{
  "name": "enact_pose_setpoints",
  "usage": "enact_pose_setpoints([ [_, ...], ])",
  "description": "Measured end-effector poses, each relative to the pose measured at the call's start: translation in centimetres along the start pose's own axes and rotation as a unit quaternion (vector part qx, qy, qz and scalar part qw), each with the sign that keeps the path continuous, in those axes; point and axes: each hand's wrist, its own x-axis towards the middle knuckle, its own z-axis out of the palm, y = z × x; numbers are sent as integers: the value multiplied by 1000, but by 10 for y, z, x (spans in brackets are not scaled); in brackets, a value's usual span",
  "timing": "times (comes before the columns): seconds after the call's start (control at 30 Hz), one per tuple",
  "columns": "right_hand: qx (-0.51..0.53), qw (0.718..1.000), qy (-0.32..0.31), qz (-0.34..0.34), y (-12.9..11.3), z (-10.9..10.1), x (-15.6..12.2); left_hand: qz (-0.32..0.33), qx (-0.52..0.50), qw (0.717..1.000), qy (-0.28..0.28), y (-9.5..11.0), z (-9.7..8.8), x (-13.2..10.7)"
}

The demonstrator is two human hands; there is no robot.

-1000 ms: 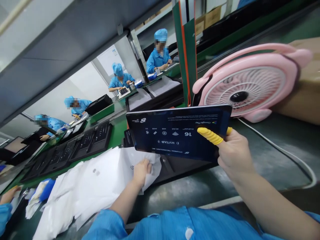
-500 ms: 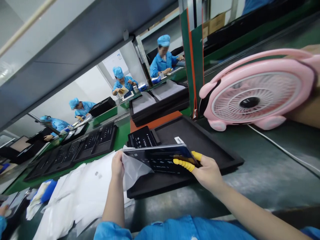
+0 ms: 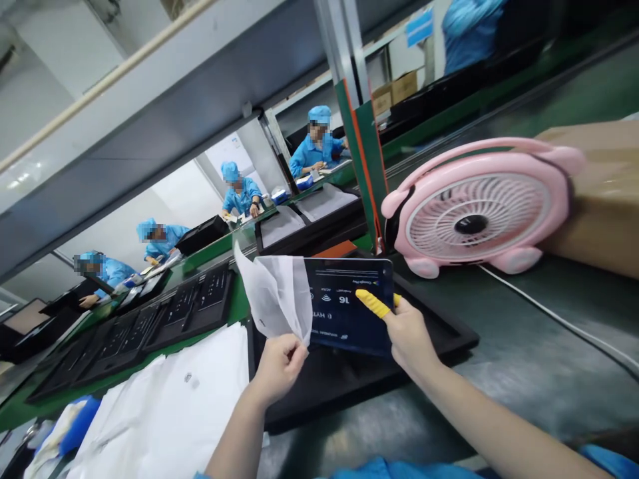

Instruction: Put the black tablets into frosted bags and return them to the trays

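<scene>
My right hand [image 3: 410, 334], with yellow finger cots on thumb and forefinger, grips the right edge of a dark blue tablet [image 3: 349, 303] held up above a black tray [image 3: 439, 332]. A white foam bag [image 3: 277, 296] is pinched at its lower corner by my left hand [image 3: 279, 362]. The bag covers the tablet's left end, and I cannot tell whether the tablet is inside it. White print shows on the tablet's face.
A pile of white foam bags [image 3: 164, 406] lies at the left on the bench. A pink desk fan [image 3: 474, 216] with a white cable stands at the right, a brown carton [image 3: 606, 199] behind it. Black trays [image 3: 150, 319] line the green conveyor. Several co-workers in blue sit beyond.
My left hand took one white bag off the pile and raised it to the tablet's left end. My right hand lowered the tablet toward the tray, then tilted it up again.
</scene>
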Motion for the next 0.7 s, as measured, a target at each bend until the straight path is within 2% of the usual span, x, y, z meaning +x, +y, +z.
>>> enact_pose_setpoints([
  [0.07,22,1000,-4,-10,7,10,1,30,-32,999,7,14,1,23],
  [0.2,-31,996,-73,-48,21,32,-5,82,-85,991,60,56,6,77],
  [0.27,-39,995,-89,-39,24,40,-5,75,-86,993,43,69,13,90],
  [0.37,-29,995,-89,-38,22,43,-1,73,-44,996,-36,73,29,86],
  [0.5,12,992,-118,-33,15,42,6,118,38,985,-124,71,40,68],
  [0.6,10,988,-150,-23,8,44,7,132,78,983,-104,71,22,67],
  [0.7,-33,984,-171,-24,-5,43,12,149,56,987,24,67,-22,76],
])
